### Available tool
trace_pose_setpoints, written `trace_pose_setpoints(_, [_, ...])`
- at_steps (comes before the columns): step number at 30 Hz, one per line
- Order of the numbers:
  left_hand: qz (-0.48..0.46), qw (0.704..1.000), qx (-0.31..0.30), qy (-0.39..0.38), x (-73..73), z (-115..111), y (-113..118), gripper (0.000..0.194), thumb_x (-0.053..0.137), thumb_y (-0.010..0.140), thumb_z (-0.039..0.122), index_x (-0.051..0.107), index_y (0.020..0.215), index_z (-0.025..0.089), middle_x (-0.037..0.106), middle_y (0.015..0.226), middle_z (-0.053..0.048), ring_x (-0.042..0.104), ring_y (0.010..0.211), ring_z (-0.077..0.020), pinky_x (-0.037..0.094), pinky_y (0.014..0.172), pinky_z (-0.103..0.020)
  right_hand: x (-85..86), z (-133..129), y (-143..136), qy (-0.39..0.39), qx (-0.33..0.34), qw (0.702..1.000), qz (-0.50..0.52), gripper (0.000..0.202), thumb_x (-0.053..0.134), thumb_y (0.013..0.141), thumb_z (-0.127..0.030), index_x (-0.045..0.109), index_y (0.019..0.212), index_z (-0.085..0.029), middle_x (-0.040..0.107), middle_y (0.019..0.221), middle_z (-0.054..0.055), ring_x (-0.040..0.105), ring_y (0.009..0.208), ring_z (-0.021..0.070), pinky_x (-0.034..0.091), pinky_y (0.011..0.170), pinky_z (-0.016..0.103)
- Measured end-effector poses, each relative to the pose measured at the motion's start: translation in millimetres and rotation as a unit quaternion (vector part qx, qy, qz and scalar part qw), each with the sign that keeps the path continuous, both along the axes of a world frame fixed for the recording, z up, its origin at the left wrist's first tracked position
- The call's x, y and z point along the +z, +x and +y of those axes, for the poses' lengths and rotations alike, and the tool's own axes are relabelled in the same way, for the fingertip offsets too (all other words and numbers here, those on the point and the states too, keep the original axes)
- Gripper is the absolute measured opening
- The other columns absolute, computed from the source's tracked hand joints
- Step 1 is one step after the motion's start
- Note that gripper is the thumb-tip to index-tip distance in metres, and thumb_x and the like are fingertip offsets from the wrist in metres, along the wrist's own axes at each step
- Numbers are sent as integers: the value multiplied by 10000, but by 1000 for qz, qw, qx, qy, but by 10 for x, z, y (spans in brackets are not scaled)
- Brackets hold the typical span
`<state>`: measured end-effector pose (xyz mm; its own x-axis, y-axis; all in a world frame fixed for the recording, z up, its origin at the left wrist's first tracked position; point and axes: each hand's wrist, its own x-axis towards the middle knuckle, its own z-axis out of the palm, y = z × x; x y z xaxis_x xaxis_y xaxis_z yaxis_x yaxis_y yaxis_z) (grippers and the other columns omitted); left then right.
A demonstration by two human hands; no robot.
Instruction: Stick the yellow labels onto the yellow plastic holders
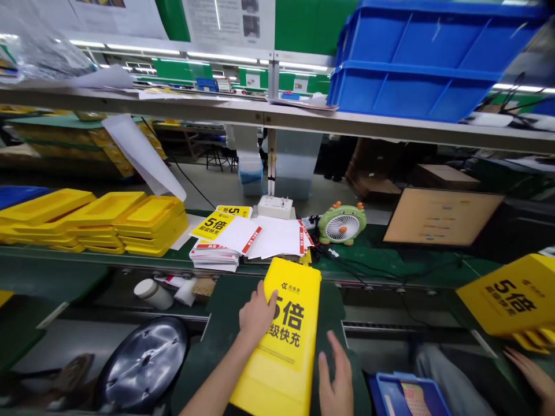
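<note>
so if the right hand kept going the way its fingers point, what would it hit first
Probably nothing at once: the right hand points up the bare green mat, beside the yellow box. The mat's far edge, then the cables, seem next, though depth is unclear.

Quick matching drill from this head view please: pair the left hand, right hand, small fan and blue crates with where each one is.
1 left hand
2 right hand
3 green fan
4 blue crates

a on the upper shelf
b open, beside the yellow box's right edge
c on the box's printed top
d on the green bench, right of the card stack

Pairs: 1-c, 2-b, 3-d, 4-a
</note>
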<state>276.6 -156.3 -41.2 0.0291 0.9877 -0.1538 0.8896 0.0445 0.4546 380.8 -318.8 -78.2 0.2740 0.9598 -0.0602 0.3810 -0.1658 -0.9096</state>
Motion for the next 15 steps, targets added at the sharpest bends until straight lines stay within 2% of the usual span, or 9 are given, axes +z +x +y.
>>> trace_pose_setpoints(2, [8, 1000, 2, -3, -33, 55, -132, 615, 200, 828, 632, 314, 1291, 244, 560, 1041, -119, 557, 857, -364, 374, 747, -529, -67, 182, -4, -24, -39, 999, 21, 605, 226, 885, -527, 300, 1350, -147, 431, 1245, 118, 449, 1142, 150, 433, 943, 305])
trace_pose_setpoints(4, [8, 999, 20, -23, -79, 193, -399, 648, 167, 812, 669, 401, 1225, 228, 587, 973, -128, 555, 859, -377, 371, 744, -534, -154, 312, -110, -45, -51, 995, 71, 642, 175, 875, -550, 225, 1383, -162, 368, 1308, 80, 387, 1210, 138, 438, 947, 263])
trace_pose_setpoints(7, [-19, 997, 42, -66, -136, 461, -951, 658, 160, 822, 658, 521, 1089, 178, 605, 962, -139, 547, 931, -354, 380, 809, -485, -383, 411, -267, -18, -24, 990, 140, 658, 253, 834, -606, 324, 1324, -173, 270, 1370, 33, 248, 1297, 134, 292, 1084, 283])
trace_pose_setpoints(9, [-51, 994, 47, -83, -156, 588, -1291, 611, 157, 856, 598, 525, 1103, 177, 577, 1094, -108, 527, 1023, -288, 385, 874, -399, -566, 477, -317, -53, -64, 985, 153, 819, 279, 763, -702, 322, 1309, -93, 253, 1370, 106, 235, 1302, 190, 270, 1084, 368])
trace_pose_setpoints(11, [-78, 991, 58, -90, -170, 616, -1514, 618, 135, 867, 585, 473, 1185, 177, 544, 1168, -88, 521, 1053, -247, 397, 889, -357, -680, 549, -343, -137, -123, 969, 164, 947, 187, 731, -765, 320, 1293, -16, 305, 1319, 190, 305, 1262, 241, 361, 998, 434])
trace_pose_setpoints(13, [-96, 989, 68, -88, -194, 538, -1595, 660, 143, 853, 625, 397, 1265, 176, 520, 1206, -88, 513, 1075, -239, 407, 897, -356, -663, 579, -356, -184, -128, 959, 175, 887, 117, 767, -739, 408, 1244, -50, 421, 1229, 183, 404, 1191, 229, 440, 913, 422])
trace_pose_setpoints(15, [-109, 990, 64, -70, -245, 379, -1557, 711, 192, 831, 662, 330, 1321, 166, 464, 1268, -94, 458, 1145, -245, 395, 930, -374, -524, 519, -336, -162, -111, 967, 163, 720, 204, 811, -685, 466, 1205, -142, 505, 1141, 126, 464, 1129, 190, 460, 898, 386])
